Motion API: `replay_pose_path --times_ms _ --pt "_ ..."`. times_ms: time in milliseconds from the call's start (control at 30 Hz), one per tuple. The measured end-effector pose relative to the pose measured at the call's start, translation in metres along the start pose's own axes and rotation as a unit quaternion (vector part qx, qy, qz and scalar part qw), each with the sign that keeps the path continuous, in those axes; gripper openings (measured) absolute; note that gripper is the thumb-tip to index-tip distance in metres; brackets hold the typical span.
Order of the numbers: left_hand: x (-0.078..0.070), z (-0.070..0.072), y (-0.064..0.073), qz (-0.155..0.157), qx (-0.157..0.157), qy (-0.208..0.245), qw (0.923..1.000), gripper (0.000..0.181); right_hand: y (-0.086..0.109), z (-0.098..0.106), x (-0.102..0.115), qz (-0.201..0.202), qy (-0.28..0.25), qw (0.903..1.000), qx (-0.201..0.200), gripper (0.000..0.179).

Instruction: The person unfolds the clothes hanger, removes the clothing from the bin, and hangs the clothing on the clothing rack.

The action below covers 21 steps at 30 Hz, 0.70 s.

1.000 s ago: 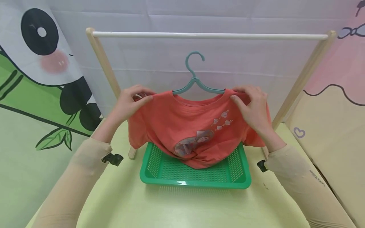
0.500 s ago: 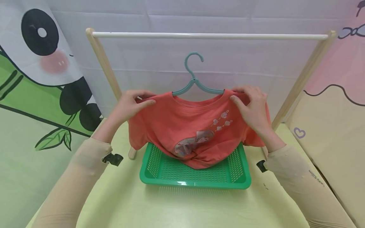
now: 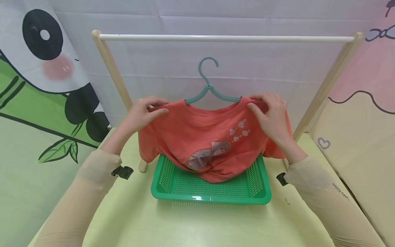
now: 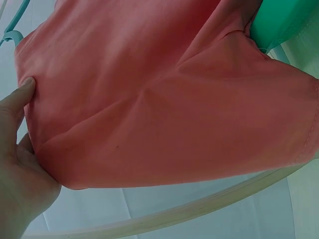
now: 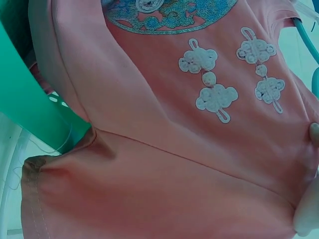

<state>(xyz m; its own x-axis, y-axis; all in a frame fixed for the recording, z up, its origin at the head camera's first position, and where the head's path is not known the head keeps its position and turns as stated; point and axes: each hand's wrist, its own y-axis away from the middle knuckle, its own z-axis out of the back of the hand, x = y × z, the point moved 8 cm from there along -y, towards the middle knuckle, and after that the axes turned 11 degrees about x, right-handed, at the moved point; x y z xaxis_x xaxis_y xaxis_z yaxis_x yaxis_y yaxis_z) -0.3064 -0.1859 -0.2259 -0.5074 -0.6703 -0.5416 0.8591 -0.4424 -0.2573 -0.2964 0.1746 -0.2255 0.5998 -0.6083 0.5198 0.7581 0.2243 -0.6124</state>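
Note:
A coral short-sleeved T-shirt (image 3: pixel 176 133) hangs between my hands, its printed front toward me. Inside its neckline sits a teal clothes hanger (image 3: pixel 208 87), hook up, with the arms hidden under the cloth past the collar. My left hand (image 3: pixel 143 111) pinches the shirt's left-side shoulder, thumb in front and fingers behind. At the other shoulder, my right hand (image 3: pixel 271 115) grips the cloth the same way. In the left wrist view the thumb (image 4: pixel 27 89) presses on the shoulder edge. White knot-shaped decorations (image 5: pixel 217 102) show on the shirt in the right wrist view.
Below the shirt stands a green plastic basket (image 3: pixel 211 198) on the pale yellow table (image 3: pixel 203 226); the hem droops into it. Behind rises a rack with a white rod (image 3: pixel 228 38) and wooden legs (image 3: pixel 114 70). A white cloth backdrop (image 3: pixel 262 20) hangs at the back.
The hanger, with the shirt's collar and my right hand, has shifted slightly left. My left thumb has slid slightly along the shoulder. Both hands keep their grip.

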Motion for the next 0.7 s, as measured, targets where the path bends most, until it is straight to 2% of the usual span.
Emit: replay_pose_path --times_ms 133,300,467,567,700 --pt "0.002 0.000 0.000 0.006 0.006 0.010 0.9999 0.024 -0.001 -0.002 0.001 -0.005 0.002 0.9999 0.012 0.026" --pt "0.005 0.000 0.002 -0.004 0.007 0.013 0.9999 0.023 -0.003 -0.003 -0.003 -0.025 -0.004 0.9984 0.050 0.033" --pt "0.007 0.002 0.007 -0.012 -0.003 0.022 0.9997 0.023 -0.003 0.006 -0.004 -0.040 -0.013 0.9963 0.075 0.043" --pt "0.011 0.003 0.012 0.000 -0.010 0.020 0.9998 0.024 -0.003 0.018 -0.004 -0.037 -0.008 0.9973 0.063 0.047" --pt "0.016 0.004 0.018 0.023 -0.013 0.015 0.9995 0.026 -0.003 0.042 -0.004 -0.012 0.009 0.9999 -0.004 0.046"
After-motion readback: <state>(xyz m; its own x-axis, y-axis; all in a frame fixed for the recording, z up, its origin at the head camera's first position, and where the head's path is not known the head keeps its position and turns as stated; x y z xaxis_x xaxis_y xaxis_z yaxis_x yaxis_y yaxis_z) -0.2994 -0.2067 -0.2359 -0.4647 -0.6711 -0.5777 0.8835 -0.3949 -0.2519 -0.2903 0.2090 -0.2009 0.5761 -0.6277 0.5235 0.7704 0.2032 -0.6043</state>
